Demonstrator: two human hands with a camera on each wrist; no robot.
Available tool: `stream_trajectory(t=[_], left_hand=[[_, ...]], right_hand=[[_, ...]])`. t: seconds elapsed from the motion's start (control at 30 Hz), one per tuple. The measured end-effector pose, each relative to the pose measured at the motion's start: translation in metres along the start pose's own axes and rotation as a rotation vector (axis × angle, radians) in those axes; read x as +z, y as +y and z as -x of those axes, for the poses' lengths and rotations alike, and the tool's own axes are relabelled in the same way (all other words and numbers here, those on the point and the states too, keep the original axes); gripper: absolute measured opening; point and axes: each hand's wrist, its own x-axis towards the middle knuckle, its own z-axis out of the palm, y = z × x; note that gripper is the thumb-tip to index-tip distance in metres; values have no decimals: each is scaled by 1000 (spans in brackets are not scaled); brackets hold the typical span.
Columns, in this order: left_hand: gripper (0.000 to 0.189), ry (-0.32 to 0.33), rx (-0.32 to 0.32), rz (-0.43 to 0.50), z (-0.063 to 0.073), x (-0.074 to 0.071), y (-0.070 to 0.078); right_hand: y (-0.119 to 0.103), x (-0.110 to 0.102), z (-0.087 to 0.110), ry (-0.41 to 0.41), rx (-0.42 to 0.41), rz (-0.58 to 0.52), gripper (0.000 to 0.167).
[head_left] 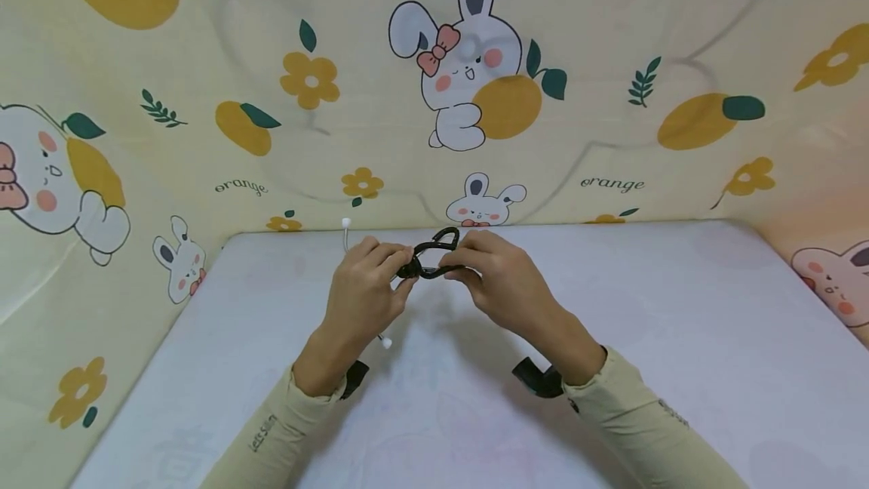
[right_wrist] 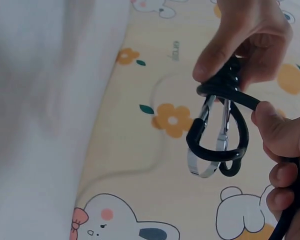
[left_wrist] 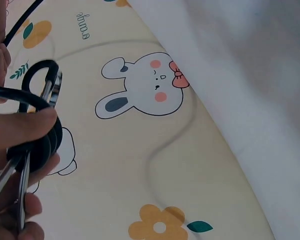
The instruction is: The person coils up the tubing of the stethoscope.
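Observation:
A stethoscope (head_left: 434, 246) with black tubing hangs between both hands above the table. Its metal ear tubes end in white ear tips (head_left: 386, 342), one above and one below the left hand (head_left: 363, 289). That hand pinches black tubing wound in coils (right_wrist: 227, 80) around the metal, thumb on one side and fingers on the other. Close on the right, the right hand (head_left: 505, 281) grips a stretch of the tubing leading off the coils. In the right wrist view, a black loop and a silver spring strip (right_wrist: 193, 164) hang beneath the coils. The chest piece cannot be made out.
A white-covered table (head_left: 434, 413) lies under the hands. Behind it and at the sides stands a cream cloth (head_left: 597, 59) printed with rabbits, oranges and flowers. Black wrist mounts (head_left: 539, 379) project beneath the sleeves.

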Motion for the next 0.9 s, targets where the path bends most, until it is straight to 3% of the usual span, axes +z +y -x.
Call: stream_trajectory(t=[0.13, 0.27, 0.47, 0.67, 0.9], left_hand=[[27, -35, 50, 12, 0, 0, 0], [28, -71, 102, 36, 0, 1, -1], [34, -117, 130, 100, 2, 2, -2], [37, -165, 173, 163, 4, 4, -2], [32, -204, 272, 159, 2, 3, 1]], right_hand=[[4, -2, 0, 4, 31, -27, 15], [6, -7, -2, 10, 122, -67, 21], [12, -16, -4, -20, 213, -65, 30], [20, -21, -4, -118, 148, -164, 21], [22, -14, -2, -47, -32, -118, 21]])
